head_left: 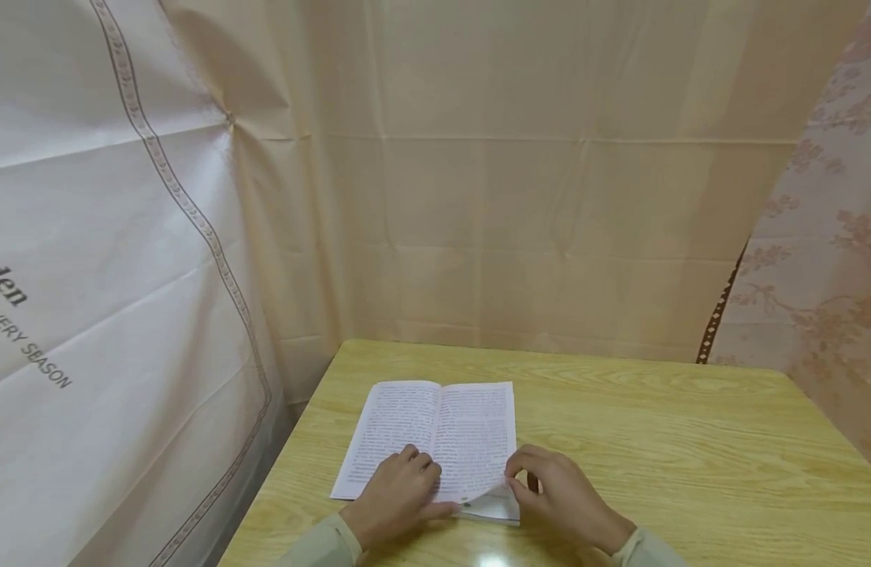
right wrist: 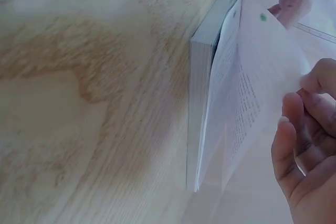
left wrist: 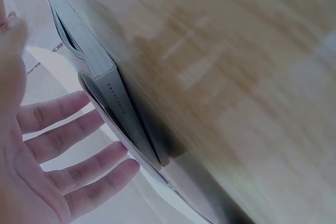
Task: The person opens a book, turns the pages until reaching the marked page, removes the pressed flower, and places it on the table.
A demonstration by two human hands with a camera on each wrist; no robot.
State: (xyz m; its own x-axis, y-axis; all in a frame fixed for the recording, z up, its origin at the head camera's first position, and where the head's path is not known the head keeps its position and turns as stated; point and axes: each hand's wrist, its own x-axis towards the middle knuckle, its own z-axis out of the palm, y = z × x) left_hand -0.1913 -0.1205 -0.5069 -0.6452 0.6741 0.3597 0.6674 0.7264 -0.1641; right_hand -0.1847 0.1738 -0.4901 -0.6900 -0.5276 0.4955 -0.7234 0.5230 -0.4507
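Right hand [head_left: 559, 492] pinches a book [head_left: 435, 437] page on wooden table [head_left: 691, 457], curtained walls.

Open printed paperback book [head_left: 435, 441]: lies on the light wooden table [head_left: 655, 441], near its left front edge.
Left hand [head_left: 396, 496]: rests on the book's left page, at the near edge.
Right hand [head_left: 559, 492]: just right of the book, at its lifted near right corner.
Cream plastic sheet [head_left: 535, 181]: hangs behind the table.
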